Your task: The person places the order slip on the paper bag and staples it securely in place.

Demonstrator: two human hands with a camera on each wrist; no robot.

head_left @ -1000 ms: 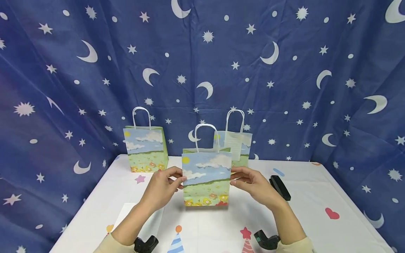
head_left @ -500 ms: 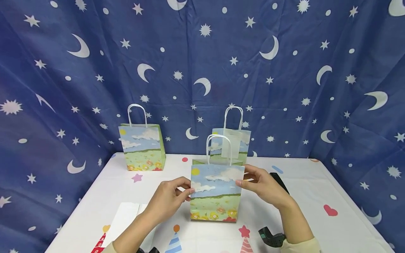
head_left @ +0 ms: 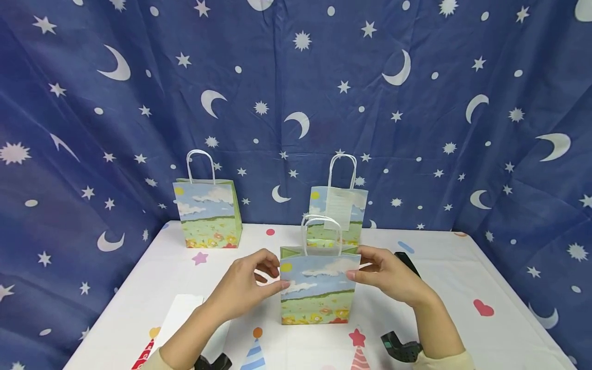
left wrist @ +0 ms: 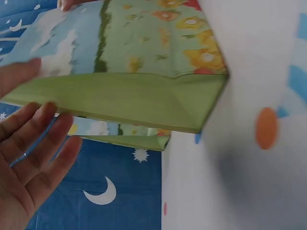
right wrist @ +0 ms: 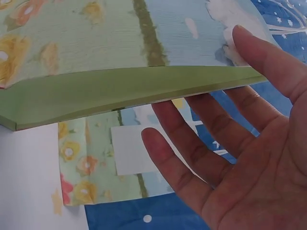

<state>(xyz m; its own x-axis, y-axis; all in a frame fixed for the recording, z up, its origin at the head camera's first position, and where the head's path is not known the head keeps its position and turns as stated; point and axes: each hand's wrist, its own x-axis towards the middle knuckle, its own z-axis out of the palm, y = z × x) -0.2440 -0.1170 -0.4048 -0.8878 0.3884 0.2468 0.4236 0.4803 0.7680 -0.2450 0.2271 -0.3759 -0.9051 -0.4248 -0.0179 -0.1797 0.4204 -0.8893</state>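
A paper gift bag (head_left: 319, 290) with a sky-and-meadow print and white handles stands upright at the middle of the table. My left hand (head_left: 250, 285) is at its left edge, thumb over the front and the other fingers spread beside the green side; in the left wrist view the fingertips (left wrist: 48, 109) show outside the back edge. My right hand (head_left: 390, 275) pinches the right edge, thumb (right wrist: 244, 40) in front and fingers reaching behind. Behind stands a matching bag (head_left: 316, 205) with a white paper slip (head_left: 337, 208) on its front.
Another matching bag (head_left: 208, 216) stands at the back left. White sheets (head_left: 178, 313) lie partly under my left forearm. A black stapler-like object (head_left: 407, 262) lies behind my right hand. A blue star-and-moon curtain (head_left: 296, 77) hangs at the table's far edge.
The front bag has come nearer and slightly right, and its top sits lower in view. Both hands have moved with it; my left fingers have spread apart from its edge.
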